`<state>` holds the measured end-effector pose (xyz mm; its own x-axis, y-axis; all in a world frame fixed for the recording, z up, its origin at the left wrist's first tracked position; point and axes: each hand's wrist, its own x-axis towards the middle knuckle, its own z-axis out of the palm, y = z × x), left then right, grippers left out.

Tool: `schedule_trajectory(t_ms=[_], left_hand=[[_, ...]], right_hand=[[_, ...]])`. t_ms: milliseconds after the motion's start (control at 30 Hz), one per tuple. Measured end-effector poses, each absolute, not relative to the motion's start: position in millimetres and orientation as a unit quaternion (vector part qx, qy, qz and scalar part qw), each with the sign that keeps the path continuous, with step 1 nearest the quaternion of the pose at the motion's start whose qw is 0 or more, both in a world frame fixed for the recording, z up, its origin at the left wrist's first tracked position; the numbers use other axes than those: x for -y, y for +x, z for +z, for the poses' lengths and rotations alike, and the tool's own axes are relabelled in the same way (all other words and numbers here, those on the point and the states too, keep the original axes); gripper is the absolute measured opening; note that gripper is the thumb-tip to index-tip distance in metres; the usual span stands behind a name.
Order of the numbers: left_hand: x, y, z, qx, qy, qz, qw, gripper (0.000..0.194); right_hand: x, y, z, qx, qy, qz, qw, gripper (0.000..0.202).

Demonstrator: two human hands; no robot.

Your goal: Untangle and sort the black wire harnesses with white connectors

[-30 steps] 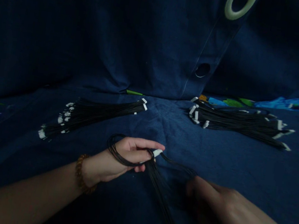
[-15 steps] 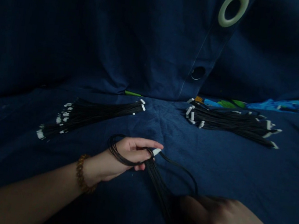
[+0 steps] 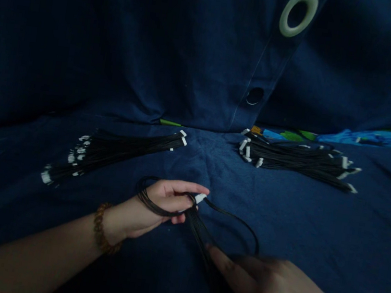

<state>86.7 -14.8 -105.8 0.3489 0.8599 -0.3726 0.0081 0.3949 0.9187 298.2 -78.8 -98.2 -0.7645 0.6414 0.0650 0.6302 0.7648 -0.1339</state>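
My left hand [image 3: 164, 199] is closed on a bunch of thin black cables [image 3: 200, 227], pinched between thumb and fingers. Some of the cables loop back around the hand. A white connector [image 3: 200, 198] sticks out at the fingertips. From it a single cable arcs right and down to my right hand [image 3: 263, 284], which is closed, somewhat blurred, with its index finger against the hanging cables. Its other fingers are mostly hidden, and the lower cables fade into dark shadow.
On the dark blue cloth [image 3: 301, 219] lie a left bundle of black cables [image 3: 122, 148] with white ends and a right bundle [image 3: 292, 156]. Behind them hangs a blue curtain [image 3: 195, 44] with a pale ring [image 3: 286, 11]. Colourful fabric [image 3: 382, 139] shows at the back right.
My right hand has moved up and left along the hanging cables, its index finger now showing. My left hand keeps its hold. The whole view has shifted slightly.
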Motion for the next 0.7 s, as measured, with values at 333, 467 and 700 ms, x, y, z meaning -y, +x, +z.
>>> schedule_trajectory(t_ms=[333, 467, 700], left_hand=[[18, 89, -114, -0.437, 0.531, 0.293, 0.664, 0.026], [17, 89, -117, -0.424, 0.549, 0.305, 0.652, 0.027], [17, 92, -115, -0.438, 0.543, 0.302, 0.649, 0.028]], right_hand=[[52, 277, -85, 0.839, -0.42, 0.321, 0.127, 0.023], [47, 274, -96, 0.793, -0.429, 0.407, 0.148, 0.026], [49, 269, -101, 0.721, -0.46, 0.477, 0.202, 0.021]])
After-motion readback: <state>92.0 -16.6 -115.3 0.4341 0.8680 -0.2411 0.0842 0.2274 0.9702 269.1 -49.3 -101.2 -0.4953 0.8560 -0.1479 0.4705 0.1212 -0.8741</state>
